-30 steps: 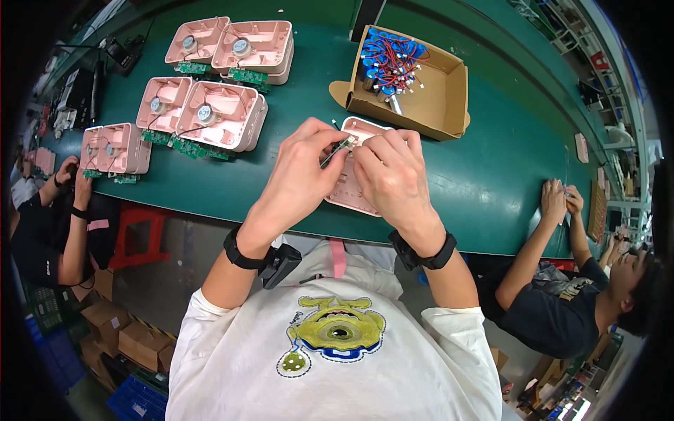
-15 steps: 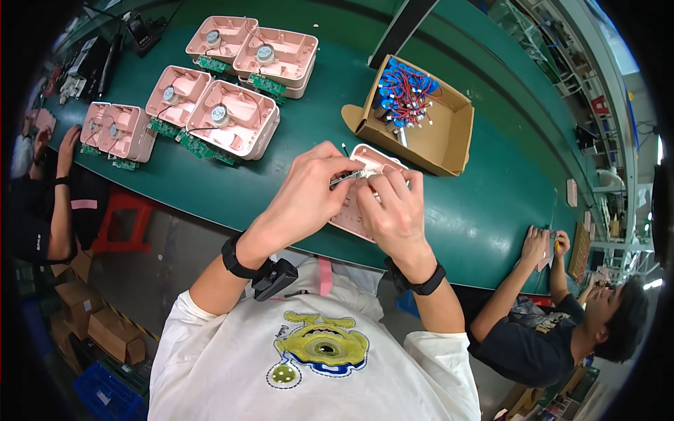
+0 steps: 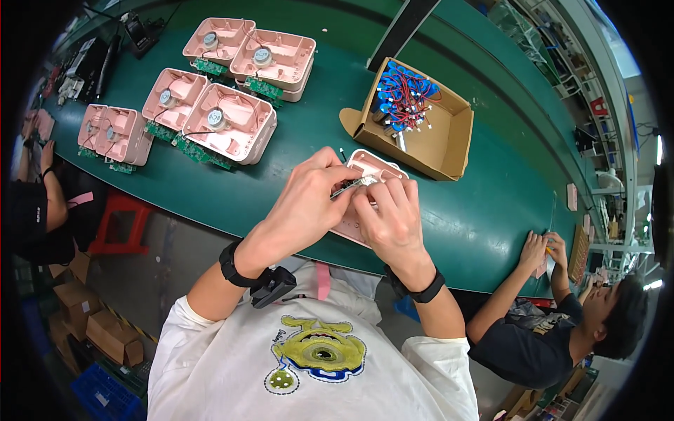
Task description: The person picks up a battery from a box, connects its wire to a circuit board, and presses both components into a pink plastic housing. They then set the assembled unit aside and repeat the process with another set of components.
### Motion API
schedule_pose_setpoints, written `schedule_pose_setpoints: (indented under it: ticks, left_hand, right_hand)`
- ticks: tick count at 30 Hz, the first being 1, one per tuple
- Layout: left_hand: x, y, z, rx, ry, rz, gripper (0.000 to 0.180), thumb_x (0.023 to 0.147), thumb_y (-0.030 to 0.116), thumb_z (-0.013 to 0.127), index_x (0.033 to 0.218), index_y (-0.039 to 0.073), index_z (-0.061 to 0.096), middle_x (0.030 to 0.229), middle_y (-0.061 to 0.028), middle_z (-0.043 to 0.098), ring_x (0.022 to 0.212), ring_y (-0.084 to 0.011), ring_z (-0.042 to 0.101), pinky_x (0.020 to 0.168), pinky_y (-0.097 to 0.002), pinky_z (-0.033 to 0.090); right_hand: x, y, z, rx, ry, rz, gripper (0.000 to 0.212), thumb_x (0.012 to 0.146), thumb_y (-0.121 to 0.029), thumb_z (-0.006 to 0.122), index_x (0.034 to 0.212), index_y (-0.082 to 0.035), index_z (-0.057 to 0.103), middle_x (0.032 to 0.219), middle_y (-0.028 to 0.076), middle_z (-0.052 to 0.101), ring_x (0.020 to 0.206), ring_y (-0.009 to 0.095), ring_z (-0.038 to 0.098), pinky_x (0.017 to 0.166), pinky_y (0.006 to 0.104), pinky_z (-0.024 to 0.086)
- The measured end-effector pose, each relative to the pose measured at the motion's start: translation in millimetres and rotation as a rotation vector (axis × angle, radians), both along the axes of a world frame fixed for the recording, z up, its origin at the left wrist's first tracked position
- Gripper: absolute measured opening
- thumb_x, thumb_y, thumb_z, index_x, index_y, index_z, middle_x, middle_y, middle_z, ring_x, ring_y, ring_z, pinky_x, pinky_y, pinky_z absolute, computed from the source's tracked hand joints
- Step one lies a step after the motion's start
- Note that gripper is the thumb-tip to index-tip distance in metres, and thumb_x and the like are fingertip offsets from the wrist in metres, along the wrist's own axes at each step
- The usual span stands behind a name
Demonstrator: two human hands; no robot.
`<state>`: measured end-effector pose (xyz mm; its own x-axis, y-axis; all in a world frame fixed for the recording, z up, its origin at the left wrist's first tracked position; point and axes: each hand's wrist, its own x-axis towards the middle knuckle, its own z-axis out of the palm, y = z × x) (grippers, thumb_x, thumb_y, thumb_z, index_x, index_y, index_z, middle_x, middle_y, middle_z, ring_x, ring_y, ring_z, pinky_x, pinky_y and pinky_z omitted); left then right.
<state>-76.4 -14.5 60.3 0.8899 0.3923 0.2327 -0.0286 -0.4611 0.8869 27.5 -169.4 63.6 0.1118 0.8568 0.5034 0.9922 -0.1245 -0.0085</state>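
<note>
Close together over a pink plastic housing (image 3: 349, 230), both of my hands work on a small circuit board (image 3: 342, 188). My left hand (image 3: 309, 189) pinches the board between thumb and fingers. My right hand (image 3: 390, 223) is closed, its fingertips against a small white part (image 3: 368, 180) at the board's edge. What exactly those fingertips grip is hidden. The housing lies on the green table (image 3: 295, 126) in front of me, partly covered by my hands. A short dark wire with a white end sticks up beside my left fingers.
Several pink housings (image 3: 232, 144) with round speakers and green circuit boards stand at the left. Behind my hands, an open cardboard box (image 3: 449, 133) holds blue cylindrical batteries (image 3: 404, 91) with red and black wires. One co-worker's hands (image 3: 537, 249) are at the right; another person sits far left.
My right fingers have drawn in closer around the small white part, while my left hand keeps the board. The view has shifted slightly. At far left, the co-worker's arm has moved.
</note>
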Motion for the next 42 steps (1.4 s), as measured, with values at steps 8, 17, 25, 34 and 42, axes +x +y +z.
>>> schedule_pose_setpoints:
  ticks: [8, 17, 25, 34, 42]
  left_hand:
    - [-1.2, -1.5, -3.3, 0.078, -0.011, 0.003, 0.027, 0.083, -0.004, 0.075, 0.11, -0.004, 0.077, 0.093, -0.0131, 0.065, 0.078, -0.0257, 0.066, 0.07, -0.0375, 0.053]
    - [-0.8, 5.9, -1.9, -0.08, 0.056, -0.024, 0.029, 0.081, -0.006, 0.073, 0.109, -0.004, 0.078, 0.089, -0.0125, 0.066, 0.076, -0.021, 0.064, 0.07, -0.0329, 0.053]
    - [-4.1, 5.7, -3.2, -0.163, 0.07, -0.029, 0.026, 0.084, -0.005, 0.073, 0.11, -0.005, 0.077, 0.089, -0.0099, 0.066, 0.079, -0.0153, 0.064, 0.071, -0.0289, 0.053]
    - [-1.5, 2.7, -18.8, -0.194, -0.007, 0.08, 0.025, 0.085, -0.001, 0.073, 0.109, -0.002, 0.079, 0.091, -0.0115, 0.067, 0.076, -0.0184, 0.067, 0.069, -0.031, 0.055]
    - [-0.1, 1.3, -16.7, -0.181, -0.009, 0.082, 0.023, 0.086, 0.0, 0.075, 0.108, -0.002, 0.078, 0.09, -0.0093, 0.067, 0.075, -0.0162, 0.064, 0.068, -0.0288, 0.053]
  right_hand:
    - [-3.9, 1.2, 3.3, -0.041, -0.048, -0.008, 0.021, 0.071, -0.005, 0.075, 0.091, -0.002, 0.069, 0.086, 0.008, 0.056, 0.085, 0.028, 0.06, 0.076, 0.0425, 0.045]
    - [-0.3, 2.8, -1.0, 0.007, -0.036, 0.02, 0.017, 0.071, -0.005, 0.076, 0.087, -0.002, 0.068, 0.084, 0.007, 0.055, 0.081, 0.026, 0.058, 0.075, 0.041, 0.045]
    - [-2.7, 3.6, -1.3, 0.01, 0.037, 0.008, 0.016, 0.07, -0.004, 0.076, 0.084, -0.003, 0.068, 0.084, 0.006, 0.058, 0.079, 0.025, 0.058, 0.076, 0.0401, 0.046]
    - [57.3, -14.8, 55.7, 0.109, 0.237, -0.145, 0.01, 0.082, -0.005, 0.077, 0.092, -0.004, 0.076, 0.093, 0.008, 0.068, 0.087, 0.028, 0.065, 0.077, 0.0398, 0.052]
    - [122.8, 35.2, 32.0, -0.147, 0.145, -0.146, 0.015, 0.084, -0.006, 0.078, 0.1, -0.004, 0.078, 0.101, 0.012, 0.068, 0.09, 0.032, 0.067, 0.077, 0.0436, 0.055]
